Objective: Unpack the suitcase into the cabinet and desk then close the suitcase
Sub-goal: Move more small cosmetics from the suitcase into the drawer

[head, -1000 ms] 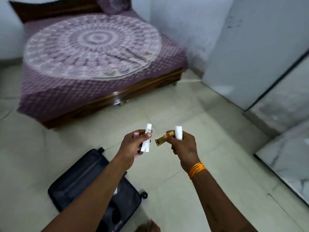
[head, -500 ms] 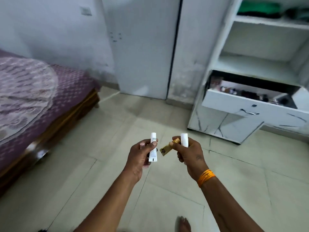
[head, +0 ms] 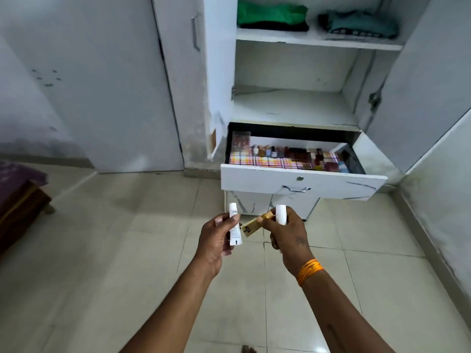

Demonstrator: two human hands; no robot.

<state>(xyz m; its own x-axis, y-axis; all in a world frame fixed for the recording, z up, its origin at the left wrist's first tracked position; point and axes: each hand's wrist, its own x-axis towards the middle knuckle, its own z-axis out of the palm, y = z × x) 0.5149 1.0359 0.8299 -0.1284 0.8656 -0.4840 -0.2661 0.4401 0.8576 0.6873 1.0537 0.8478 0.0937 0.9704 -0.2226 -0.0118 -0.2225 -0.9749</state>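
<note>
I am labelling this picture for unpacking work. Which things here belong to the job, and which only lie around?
Job: white tube in left hand; gold tube and white bottle in right hand; open drawer.

Around: bed corner; orange wristband; closed door.

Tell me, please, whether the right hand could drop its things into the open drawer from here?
Probably yes: the drawer is pulled out with nothing between it and the right hand, though a step closer looks needed.
</note>
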